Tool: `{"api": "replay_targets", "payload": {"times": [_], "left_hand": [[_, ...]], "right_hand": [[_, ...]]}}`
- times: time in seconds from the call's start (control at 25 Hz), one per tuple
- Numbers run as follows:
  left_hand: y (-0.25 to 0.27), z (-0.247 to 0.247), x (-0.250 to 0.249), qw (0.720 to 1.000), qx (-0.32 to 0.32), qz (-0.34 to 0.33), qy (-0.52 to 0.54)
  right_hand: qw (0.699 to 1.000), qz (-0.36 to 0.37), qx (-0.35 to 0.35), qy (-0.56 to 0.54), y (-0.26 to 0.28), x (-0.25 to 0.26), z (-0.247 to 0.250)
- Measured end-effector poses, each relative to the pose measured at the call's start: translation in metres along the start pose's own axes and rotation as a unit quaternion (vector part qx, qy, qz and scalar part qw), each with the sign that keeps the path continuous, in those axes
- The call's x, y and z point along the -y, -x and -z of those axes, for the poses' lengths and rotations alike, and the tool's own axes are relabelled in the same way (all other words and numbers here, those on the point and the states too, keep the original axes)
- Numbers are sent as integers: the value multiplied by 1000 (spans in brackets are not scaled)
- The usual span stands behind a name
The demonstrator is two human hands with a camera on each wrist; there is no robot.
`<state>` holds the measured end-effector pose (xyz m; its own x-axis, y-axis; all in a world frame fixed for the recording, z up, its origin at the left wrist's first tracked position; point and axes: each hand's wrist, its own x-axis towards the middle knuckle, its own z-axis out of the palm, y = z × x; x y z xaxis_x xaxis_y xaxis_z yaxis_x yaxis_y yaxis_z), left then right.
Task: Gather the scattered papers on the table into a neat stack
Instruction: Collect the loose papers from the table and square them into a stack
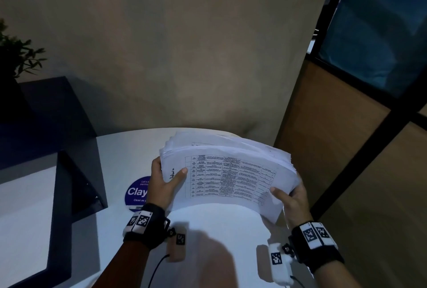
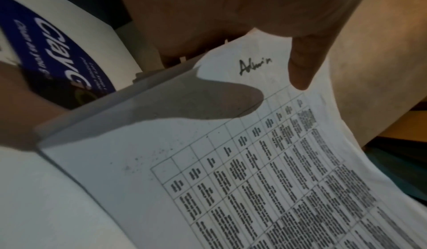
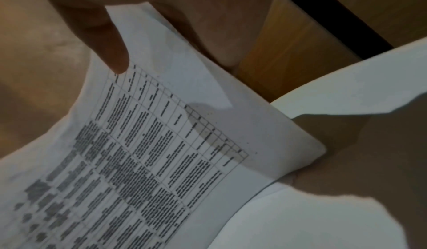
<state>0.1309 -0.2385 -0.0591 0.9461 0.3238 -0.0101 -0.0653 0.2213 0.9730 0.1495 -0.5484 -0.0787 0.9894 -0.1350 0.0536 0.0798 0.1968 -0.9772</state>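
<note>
A thick stack of white papers (image 1: pixel 226 172) with a printed table on its top sheet is held tilted above the round white table (image 1: pixel 120 149). My left hand (image 1: pixel 165 178) grips the stack's left edge, thumb on top beside the handwritten word and fingers behind. My right hand (image 1: pixel 292 197) grips the right edge, thumb on the top sheet. In the left wrist view the thumb (image 2: pixel 300 70) presses the top sheet of the stack (image 2: pixel 231 161). In the right wrist view the thumb (image 3: pixel 110 52) lies on the papers (image 3: pixel 161 143). The sheets' far edges are fanned and uneven.
A round blue sticker (image 1: pixel 136 192) lies on the table under my left hand. A dark cabinet (image 1: pixel 53 126) with a plant (image 1: pixel 16 56) stands at the left. A beige wall is behind the table, and a wooden partition (image 1: pixel 335 149) with black framing is at the right.
</note>
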Motion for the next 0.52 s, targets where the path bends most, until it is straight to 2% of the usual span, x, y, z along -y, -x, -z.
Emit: {"api": "replay_targets", "payload": {"times": [0.2, 0.36, 0.44, 0.52], "left_hand": [[-4, 2, 1, 999, 7, -11, -42], [-2, -13, -31, 995, 2, -87, -56], [-1, -9, -36, 993, 3, -114, -35], [2, -3, -28, 992, -4, -113, -55]], "right_hand": [[996, -9, -35, 77, 0, 3, -7], [994, 25, -57, 90, -16, 28, -12], [995, 45, -52, 78, -19, 33, -5], [996, 33, -29, 80, -16, 23, 1]]}}
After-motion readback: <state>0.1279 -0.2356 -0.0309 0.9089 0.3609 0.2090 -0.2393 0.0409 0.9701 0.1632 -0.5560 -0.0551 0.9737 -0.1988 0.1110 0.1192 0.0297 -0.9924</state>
